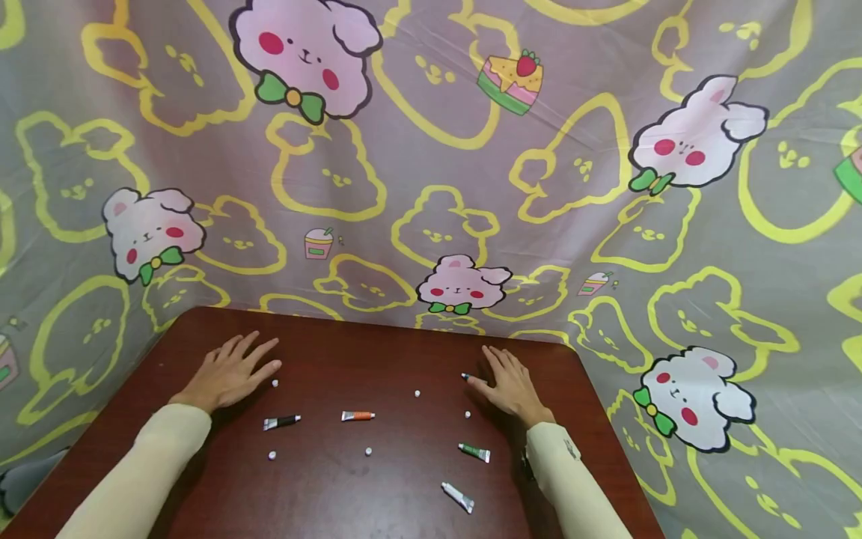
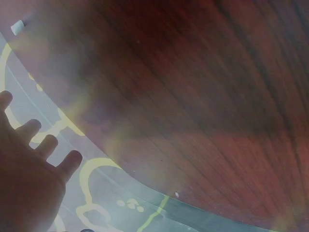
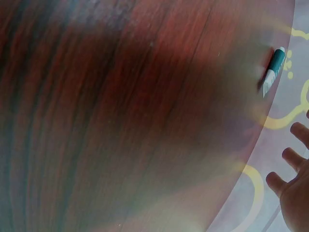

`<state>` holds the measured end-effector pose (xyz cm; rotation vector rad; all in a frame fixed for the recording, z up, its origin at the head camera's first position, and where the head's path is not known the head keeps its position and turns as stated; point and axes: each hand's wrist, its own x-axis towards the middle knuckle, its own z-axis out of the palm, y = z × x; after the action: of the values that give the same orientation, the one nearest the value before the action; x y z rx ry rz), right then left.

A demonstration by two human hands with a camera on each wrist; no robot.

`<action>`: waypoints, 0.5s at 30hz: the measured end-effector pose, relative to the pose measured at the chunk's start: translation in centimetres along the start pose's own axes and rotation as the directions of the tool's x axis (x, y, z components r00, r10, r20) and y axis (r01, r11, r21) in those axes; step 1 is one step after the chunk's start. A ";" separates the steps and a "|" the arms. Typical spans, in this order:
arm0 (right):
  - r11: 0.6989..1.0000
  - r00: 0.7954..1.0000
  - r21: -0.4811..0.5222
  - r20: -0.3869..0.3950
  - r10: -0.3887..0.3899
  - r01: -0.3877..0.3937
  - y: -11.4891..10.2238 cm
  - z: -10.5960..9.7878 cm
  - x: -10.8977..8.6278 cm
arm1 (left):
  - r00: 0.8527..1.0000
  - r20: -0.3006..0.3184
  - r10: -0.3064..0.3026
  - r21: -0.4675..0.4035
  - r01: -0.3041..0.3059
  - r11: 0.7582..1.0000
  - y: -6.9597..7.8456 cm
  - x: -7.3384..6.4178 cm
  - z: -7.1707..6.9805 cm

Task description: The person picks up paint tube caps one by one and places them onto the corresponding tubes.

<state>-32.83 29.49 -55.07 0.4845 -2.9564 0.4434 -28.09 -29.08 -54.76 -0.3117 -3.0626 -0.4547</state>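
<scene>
My left hand [image 1: 227, 372] is at the table's left side, its fingers spread, holding nothing. A small white cap [image 1: 275, 382] lies beside it; a white cap [image 2: 17, 27] also shows in the left wrist view. Below the hand, towards me, lies a black paint tube [image 1: 281, 422]. On the far right my right hand [image 1: 508, 385] has its fingers extended and grips nothing. A dark teal tube [image 3: 274, 70] lies by its thumb, partly hidden by the hand in the head view. A green paint tube [image 1: 474, 452] is nearer to me.
An orange tube [image 1: 358, 415] lies mid-table, and a white tube [image 1: 458, 497] is closest to me on the right. Several more caps are scattered about, one cap [image 1: 368, 451] near the centre. A patterned curtain [image 1: 444, 224] hangs behind the brown table [image 1: 323, 494].
</scene>
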 end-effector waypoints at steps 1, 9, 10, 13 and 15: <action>1.000 1.000 -0.004 0.003 -0.003 0.003 -0.1 0.0 0.0 | 1.000 0.004 0.001 -0.001 -0.001 1.000 0.2 -0.1 0.0; 0.999 0.999 -0.038 0.028 -0.031 0.032 -0.6 0.0 0.0 | 0.999 -0.002 0.054 0.004 -0.054 0.999 0.8 -0.2 0.2; 0.998 0.999 -0.041 0.026 -0.037 0.038 -0.6 0.0 0.0 | 0.998 -0.003 0.061 0.005 -0.061 0.998 0.9 -0.2 0.2; 0.997 0.998 -0.047 0.020 -0.053 0.054 -0.7 0.2 0.0 | 0.997 -0.006 0.073 -0.002 -0.073 0.997 1.0 -0.3 0.3; 0.997 0.998 -0.051 0.023 -0.058 0.059 -0.7 0.3 0.0 | 0.997 -0.001 0.076 -0.009 -0.076 0.997 1.1 -0.4 0.4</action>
<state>-32.62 28.76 -55.20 0.5720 -2.9568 0.3569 -27.47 -28.05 -54.88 -0.4269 -3.0357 -0.4657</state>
